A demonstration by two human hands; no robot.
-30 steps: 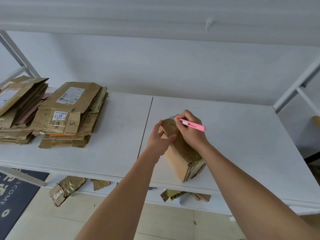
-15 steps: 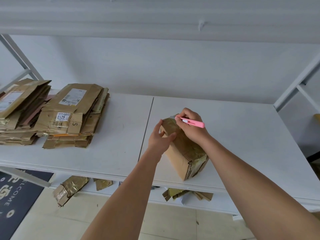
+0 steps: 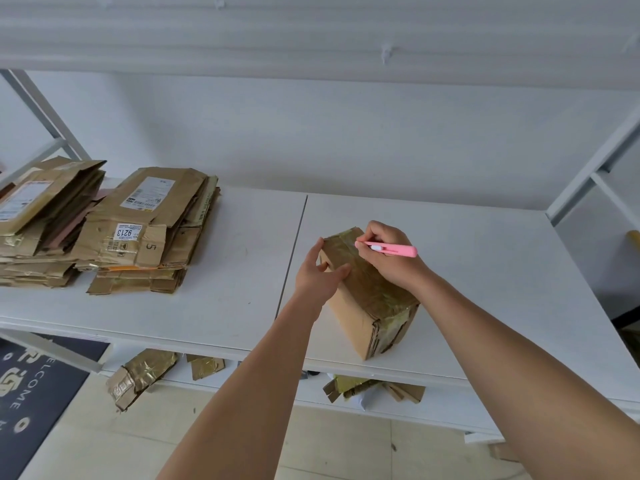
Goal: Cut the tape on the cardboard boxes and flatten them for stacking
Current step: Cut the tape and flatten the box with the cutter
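A small brown cardboard box (image 3: 367,306) wrapped in shiny yellowish tape stands on the white table (image 3: 502,271), right of the table's centre seam. My left hand (image 3: 320,275) grips the box's left side near its far end. My right hand (image 3: 391,254) holds a pink utility knife (image 3: 391,248) like a pen, with its tip on the taped top at the far end of the box. The blade itself is hidden by my fingers.
Two stacks of flattened boxes (image 3: 145,233) (image 3: 38,220) lie at the table's left. On a lower shelf sit crumpled taped cardboard pieces (image 3: 138,375) (image 3: 363,388). A dark welcome mat (image 3: 31,403) lies on the floor at left. White shelf frames rise at both sides.
The view has shifted slightly. Both hands keep their hold on the box and the knife, with the knife tip staying at the far end of the taped top.
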